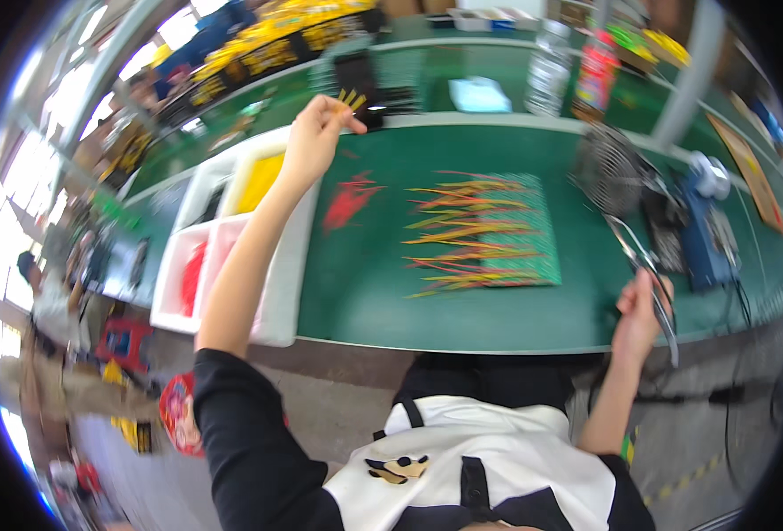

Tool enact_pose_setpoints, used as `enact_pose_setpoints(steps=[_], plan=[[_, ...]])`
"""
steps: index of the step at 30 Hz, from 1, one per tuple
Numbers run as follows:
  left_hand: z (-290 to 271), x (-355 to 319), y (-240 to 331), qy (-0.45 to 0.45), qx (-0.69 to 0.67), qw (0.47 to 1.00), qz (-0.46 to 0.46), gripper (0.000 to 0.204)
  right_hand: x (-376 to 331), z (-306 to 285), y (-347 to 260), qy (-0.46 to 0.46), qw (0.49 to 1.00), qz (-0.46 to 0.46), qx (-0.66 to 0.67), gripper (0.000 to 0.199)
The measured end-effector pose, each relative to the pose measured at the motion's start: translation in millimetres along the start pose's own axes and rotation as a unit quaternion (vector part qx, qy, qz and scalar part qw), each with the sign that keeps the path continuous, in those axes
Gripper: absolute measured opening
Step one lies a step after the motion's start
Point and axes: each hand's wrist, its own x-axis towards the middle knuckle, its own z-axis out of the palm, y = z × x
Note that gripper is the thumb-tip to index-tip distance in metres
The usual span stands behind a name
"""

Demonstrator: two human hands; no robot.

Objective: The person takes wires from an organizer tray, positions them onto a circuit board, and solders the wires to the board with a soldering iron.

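Left hand [321, 126] pinches yellow strands [350, 100]; right hand [641, 310] grips metal tool [667, 326] near table edge [365, 344].

The left hand [319, 128], above the table [391, 323]'s far edge, pinches thin yellow strips [351, 99]. The right hand [644, 310] grips a metal tool [623, 237] near the front edge. Between them, red and yellow wires [462, 237] lie in bunches across a green board [542, 252]. The white tray [290, 292] stands left; a fan [606, 168] and two bottles [547, 71] stand right.
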Motion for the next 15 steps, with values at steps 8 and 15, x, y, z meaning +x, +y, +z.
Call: enact_pose_setpoints(steps=[8,15], plan=[[168.0,-0.8,20.9,-0.156,0.071,0.985,-0.009,0.016,0.5,-5.3,1.5,-0.011,1.000,-0.001,0.016,0.012],[188.2,-44.4,50.5,-0.150,0.098,0.984,0.000,0.017,1.0,-12.8,-0.8,-0.028,0.999,0.005,0.017,0.015]])
